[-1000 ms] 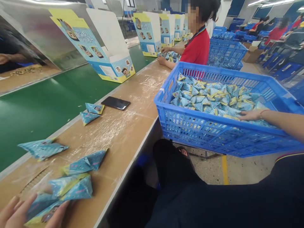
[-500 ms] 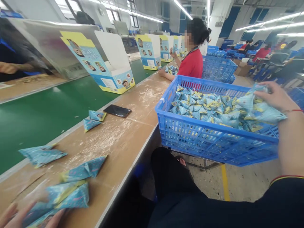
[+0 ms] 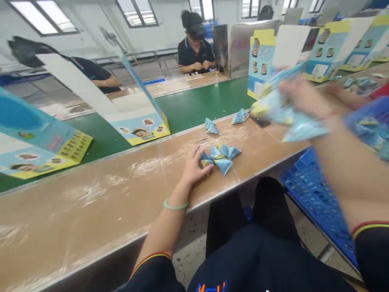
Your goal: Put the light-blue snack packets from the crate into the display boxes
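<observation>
My left hand (image 3: 194, 167) rests on the brown table (image 3: 100, 202), fingers curled against a small pile of blue triangular packets (image 3: 221, 156). My right hand (image 3: 299, 97), blurred by motion, is raised over the table's right part and grips a bunch of the same blue packets (image 3: 284, 111). Two more packets (image 3: 210, 126) (image 3: 240, 117) lie near the table's far edge. A blue crate (image 3: 322, 202) with packets stands at my right knee.
A green conveyor belt (image 3: 197, 106) runs behind the table with open display boxes (image 3: 138, 123) (image 3: 36, 142) (image 3: 263, 56) on it. A phone (image 3: 260, 121) lies under my right hand. Across the belt a person in dark clothes (image 3: 196, 50) works; another's arm (image 3: 100, 79) shows at left.
My view swung left along the table. My right hand lifted a bunch of packets out of the crate and carried it over the table. My left hand stays at the small pile.
</observation>
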`<state>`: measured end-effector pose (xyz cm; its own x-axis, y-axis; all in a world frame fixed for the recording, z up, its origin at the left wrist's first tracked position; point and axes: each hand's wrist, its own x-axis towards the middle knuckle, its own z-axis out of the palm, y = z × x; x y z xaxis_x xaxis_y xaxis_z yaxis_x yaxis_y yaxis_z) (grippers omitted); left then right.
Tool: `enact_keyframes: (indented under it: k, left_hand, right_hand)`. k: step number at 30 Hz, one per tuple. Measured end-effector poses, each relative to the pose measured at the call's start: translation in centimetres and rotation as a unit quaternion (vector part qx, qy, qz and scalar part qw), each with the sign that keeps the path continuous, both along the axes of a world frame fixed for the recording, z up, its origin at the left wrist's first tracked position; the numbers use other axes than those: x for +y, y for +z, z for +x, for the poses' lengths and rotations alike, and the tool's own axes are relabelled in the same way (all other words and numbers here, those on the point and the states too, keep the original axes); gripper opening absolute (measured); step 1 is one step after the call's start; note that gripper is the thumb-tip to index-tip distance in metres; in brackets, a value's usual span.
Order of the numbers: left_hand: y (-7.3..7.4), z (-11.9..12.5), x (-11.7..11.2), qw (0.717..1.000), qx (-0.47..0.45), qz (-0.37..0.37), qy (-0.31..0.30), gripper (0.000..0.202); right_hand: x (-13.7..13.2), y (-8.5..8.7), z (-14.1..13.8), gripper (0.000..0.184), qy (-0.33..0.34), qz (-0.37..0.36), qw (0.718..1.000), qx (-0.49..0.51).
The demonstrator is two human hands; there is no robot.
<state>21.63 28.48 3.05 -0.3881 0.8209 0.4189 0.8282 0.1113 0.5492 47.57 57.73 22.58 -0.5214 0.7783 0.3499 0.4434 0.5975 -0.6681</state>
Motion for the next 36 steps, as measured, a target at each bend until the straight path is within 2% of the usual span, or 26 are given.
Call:
enact_keyframes:
  k: [3,6,9,12,15,19,22,25,30,33,36]
  left_hand:
    - [0.4,0.4,-1.5,0.997,-0.011,0.072,0.033,0.096]
    - [0.4,0.8,-3.2,0.991,0.004,0.121,0.053,0.110]
    - [-0.2,0.7,-4.7,0.990,-0.002,0.126,0.063,0.122]
    - [-0.8,-0.5,-5.9,0.989,-0.025,0.116,0.089,0.129]
    - [-1.3,-2.0,-6.8,0.986,-0.047,0.103,0.124,0.131]
    - [-1.8,-3.0,-7.4,0.982,-0.087,0.087,0.143,0.126]
    - [-2.1,-3.0,-7.6,0.981,-0.087,0.089,0.151,0.117]
    - [-2.3,-2.8,-7.7,0.977,-0.073,0.095,0.175,0.111]
    - [-2.7,-3.2,-7.5,0.964,-0.107,0.113,0.216,0.113]
    - [-2.8,-3.6,-7.5,0.954,-0.142,0.119,0.237,0.109]
    - [-2.8,-4.1,-7.9,0.941,-0.158,0.119,0.275,0.102]
  right_hand:
    - [-4.9,-4.3,-8.6,0.048,0.194,-0.049,0.978,0.060]
    - [-8.5,-9.2,-14.5,0.049,0.289,-0.091,0.949,0.090]
    - [-10.8,-11.9,-18.4,0.057,0.378,-0.074,0.921,0.062]
    - [-12.5,-12.4,-21.1,0.061,0.477,-0.043,0.878,-0.008]
    - [-14.2,-12.1,-23.6,0.060,0.556,-0.052,0.826,-0.079]
    - [-15.3,-11.9,-26.4,0.054,0.614,-0.076,0.773,-0.142]
    - [-15.1,-12.0,-27.6,0.059,0.638,-0.092,0.750,-0.149]
    - [-14.5,-12.1,-28.2,0.058,0.626,-0.106,0.759,-0.144]
    - [-12.2,-11.5,-27.9,0.050,0.528,-0.095,0.838,-0.104]
    - [-8.9,-11.0,-25.1,0.048,0.455,-0.096,0.883,-0.060]
    - [-5.4,-11.5,-19.9,0.044,0.390,-0.082,0.917,-0.023]
